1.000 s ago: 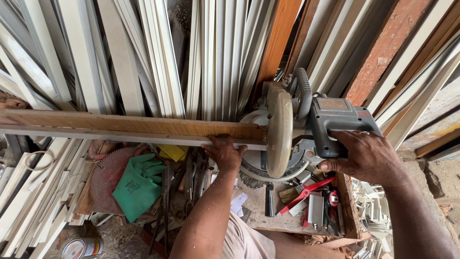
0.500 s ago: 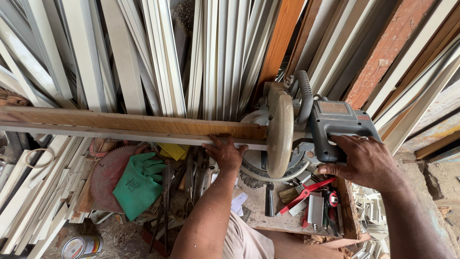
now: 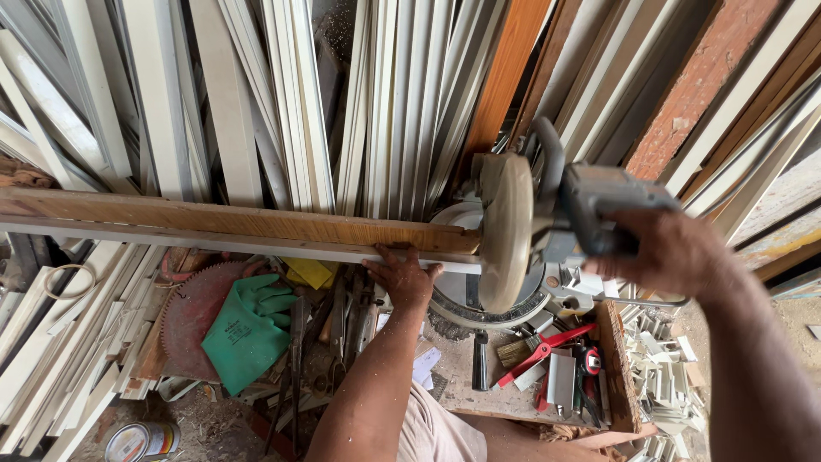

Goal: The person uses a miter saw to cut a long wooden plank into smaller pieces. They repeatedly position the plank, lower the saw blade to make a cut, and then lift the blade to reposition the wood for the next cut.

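A long white strip (image 3: 214, 241) lies across the view in front of a wooden plank (image 3: 222, 221), both running into a miter saw (image 3: 530, 231). My left hand (image 3: 402, 275) presses on the strip just left of the round blade guard (image 3: 506, 233). Gripping the saw's grey handle (image 3: 607, 205) from the right is my right hand (image 3: 667, 252). The saw head is lowered, with the guard over the end of the strip and plank.
Many white strips and boards (image 3: 282, 103) lean upright behind the saw. Below lie a green rubber glove (image 3: 248, 329), a rusty saw blade (image 3: 184, 316), red-handled pliers (image 3: 547, 349), a paint can (image 3: 141, 442) and offcuts (image 3: 658, 376) at right.
The saw head has swung down a little onto the strip, with my right hand following it. My left hand stays on the strip.
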